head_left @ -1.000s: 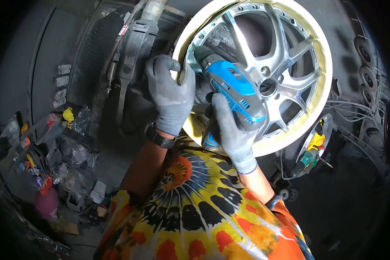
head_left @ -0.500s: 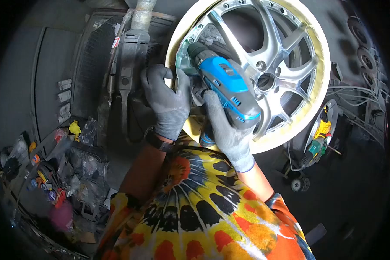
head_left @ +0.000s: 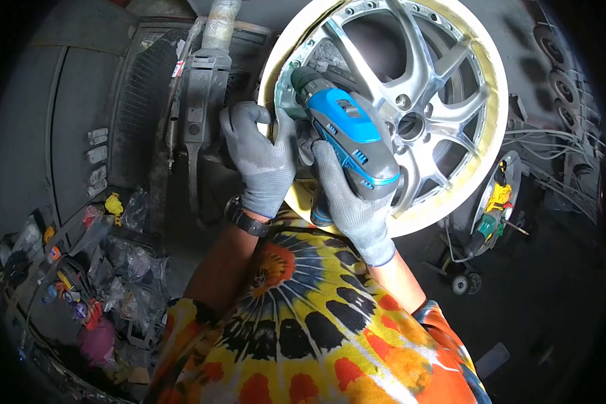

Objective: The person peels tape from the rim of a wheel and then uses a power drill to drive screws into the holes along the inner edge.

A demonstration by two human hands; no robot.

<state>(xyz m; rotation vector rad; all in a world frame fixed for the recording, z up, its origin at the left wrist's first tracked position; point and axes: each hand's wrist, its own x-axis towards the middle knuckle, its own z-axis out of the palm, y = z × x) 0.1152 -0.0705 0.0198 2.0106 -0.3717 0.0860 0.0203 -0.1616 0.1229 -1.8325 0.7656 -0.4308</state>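
My gloved right hand (head_left: 353, 202) is wrapped around the handle of a blue and grey cordless drill (head_left: 357, 128). The drill's chuck (head_left: 306, 81) points up and left, against the inner edge of a silver alloy wheel (head_left: 421, 57). What sits in the chuck is hidden from me. On the wheel's left side, my gloved left hand (head_left: 259, 138) grips the outer lip, fingers curled outside and thumb over the inner side. Yellowish masking covers the wheel's lip, and several bolt holes run around the inner ring.
A power tool with green and yellow parts (head_left: 495, 219) rests on a wheeled stand at the right. Bags and assorted clutter (head_left: 114, 269) fill the lower left. A grey metal fixture (head_left: 205, 101) stands left of the wheel, and cables (head_left: 552, 141) run along the right.
The wheel and the drill's rear end appear slightly further left in view, partly from a small camera shift. Both hands keep their holds.
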